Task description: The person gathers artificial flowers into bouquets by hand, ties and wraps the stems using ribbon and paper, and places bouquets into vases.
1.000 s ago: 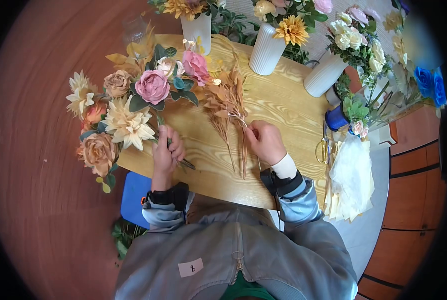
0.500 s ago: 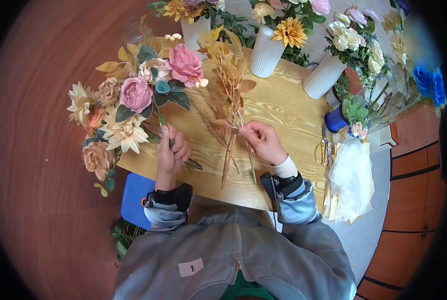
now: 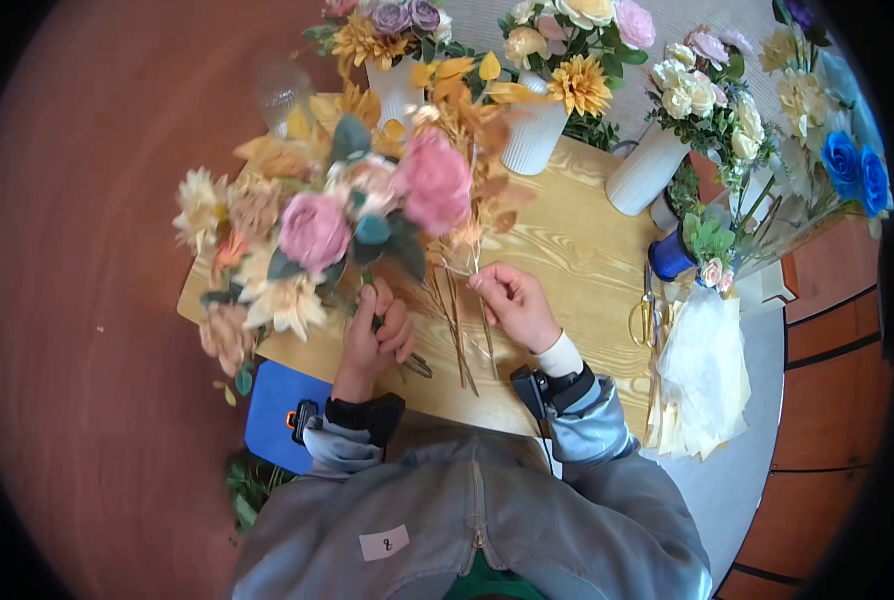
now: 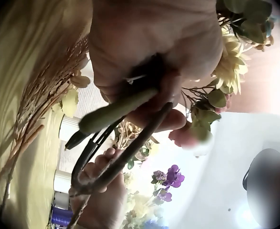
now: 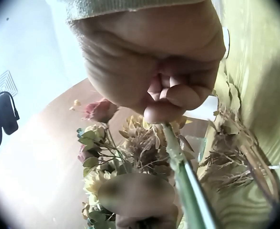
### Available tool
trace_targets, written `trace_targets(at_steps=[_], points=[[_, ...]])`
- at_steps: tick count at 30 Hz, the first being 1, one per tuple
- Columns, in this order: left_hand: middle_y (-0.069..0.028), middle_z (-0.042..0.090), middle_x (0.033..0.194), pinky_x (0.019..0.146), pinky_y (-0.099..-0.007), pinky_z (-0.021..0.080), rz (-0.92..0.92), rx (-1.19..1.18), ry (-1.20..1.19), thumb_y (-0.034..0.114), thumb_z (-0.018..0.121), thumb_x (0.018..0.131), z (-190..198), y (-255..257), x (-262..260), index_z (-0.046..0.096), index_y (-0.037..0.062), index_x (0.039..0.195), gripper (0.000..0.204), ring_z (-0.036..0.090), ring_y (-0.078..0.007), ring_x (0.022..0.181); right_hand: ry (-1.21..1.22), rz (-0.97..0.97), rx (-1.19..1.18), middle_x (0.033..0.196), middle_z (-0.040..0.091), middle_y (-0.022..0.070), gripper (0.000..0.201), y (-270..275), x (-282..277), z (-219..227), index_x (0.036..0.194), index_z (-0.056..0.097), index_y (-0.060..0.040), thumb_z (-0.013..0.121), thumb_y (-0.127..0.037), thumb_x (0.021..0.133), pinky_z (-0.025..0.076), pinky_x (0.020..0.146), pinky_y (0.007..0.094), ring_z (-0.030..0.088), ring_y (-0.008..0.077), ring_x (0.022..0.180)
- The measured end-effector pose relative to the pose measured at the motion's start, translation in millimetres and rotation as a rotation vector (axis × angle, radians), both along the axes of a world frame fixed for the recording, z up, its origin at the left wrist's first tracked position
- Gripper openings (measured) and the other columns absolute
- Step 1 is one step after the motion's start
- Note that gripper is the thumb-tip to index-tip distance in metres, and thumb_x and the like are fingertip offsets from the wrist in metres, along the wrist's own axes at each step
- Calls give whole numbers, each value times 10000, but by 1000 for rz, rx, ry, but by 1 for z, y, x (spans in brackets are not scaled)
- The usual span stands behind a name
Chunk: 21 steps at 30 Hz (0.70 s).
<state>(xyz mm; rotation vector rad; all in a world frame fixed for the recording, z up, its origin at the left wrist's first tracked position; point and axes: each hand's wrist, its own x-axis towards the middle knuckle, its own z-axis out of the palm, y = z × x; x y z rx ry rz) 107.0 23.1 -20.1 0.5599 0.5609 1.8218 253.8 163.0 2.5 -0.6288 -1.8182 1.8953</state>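
My left hand point(image 3: 375, 325) grips the stems of a bouquet of artificial flowers, with two pink roses point(image 3: 315, 232), cream dahlias point(image 3: 289, 300) and orange-yellow leaves. The cut stem ends point(image 4: 116, 110) stick out below that fist in the left wrist view. To its right, my right hand point(image 3: 515, 305) pinches a single stem between thumb and fingertips. Close up in the right wrist view, this stem point(image 5: 180, 167) is green. Orange-brown foliage rises above the right hand, overlapping the bouquet's edge. Brown dried sprigs point(image 4: 49, 81) lie on the table beside the left hand.
White ribbed vases point(image 3: 535, 135) of flowers stand along the table's point(image 3: 577, 250) far side. At the right are gold-handled scissors point(image 3: 643, 318), a blue pot point(image 3: 672, 257) and white wrapping sheets point(image 3: 702, 370). A blue box point(image 3: 277, 410) sits below the left edge.
The left hand has brought the bouquet rightward, so its blooms now overlap the orange-brown foliage. My right hand, still pinching, has shifted slightly left and nearer my body.
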Motion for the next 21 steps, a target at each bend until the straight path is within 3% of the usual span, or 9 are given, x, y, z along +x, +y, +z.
trace_targets(at_steps=[7,9,11,13,14,15,17,18,21], points=[[22,248,460,336,-253,298,-54,39,186,446,291,887,-9,-16,-13,356,141,739,346,232,-95,359,128,-155,215,589,474,-14,85,-6,-11,12,805,537,1,524,-79,830,331,417,173,450,32,451],[27,213,432,324,-251,265,-98,99,347,467,260,874,6,-11,-4,311,136,556,461,200,-105,317,236,-190,446,641,486,6,75,-6,-18,13,818,542,3,539,-72,813,345,423,180,474,45,457],[23,217,433,332,-265,264,185,-141,112,507,269,860,-28,-17,3,292,136,550,484,219,-96,338,226,-223,565,660,478,14,95,-6,-23,4,843,555,-16,578,-82,779,364,433,206,500,82,474],[20,262,446,362,-264,287,-32,43,279,492,350,844,-40,-11,-11,340,129,571,455,274,-99,366,255,-216,762,722,513,34,195,-1,-33,-25,927,544,-34,604,-82,747,384,484,207,537,100,602],[16,286,463,370,-261,296,-94,290,57,447,395,840,-38,-6,-14,372,126,607,397,298,-102,380,293,-168,211,869,548,63,336,-7,-31,-17,1032,505,-43,623,-86,720,429,626,246,540,132,813],[11,310,479,379,-257,304,-157,533,-171,403,441,836,-37,-2,-17,404,124,643,341,323,-105,393,296,-171,214,869,548,63,336,-8,-32,-9,1032,505,-43,623,-86,720,429,626,246,540,132,813],[12,311,480,378,-256,304,-142,495,-157,397,443,835,-43,3,-20,406,124,648,333,323,-105,393,232,-418,1176,1005,534,82,414,-5,-34,1,1086,472,-39,624,-85,704,414,781,287,498,159,948],[12,313,481,378,-255,304,-123,453,-145,392,446,835,-46,4,-21,408,125,653,325,324,-105,393,310,100,504,1069,477,106,390,-7,-37,-20,1143,428,-45,323,-316,884,348,909,316,441,220,1024],[13,317,484,378,-252,304,-68,328,-106,376,455,832,-53,7,-26,413,126,668,302,325,-104,392,147,138,153,1044,490,112,381,-10,-33,-20,1144,426,-48,292,-296,887,373,869,337,459,226,977]])
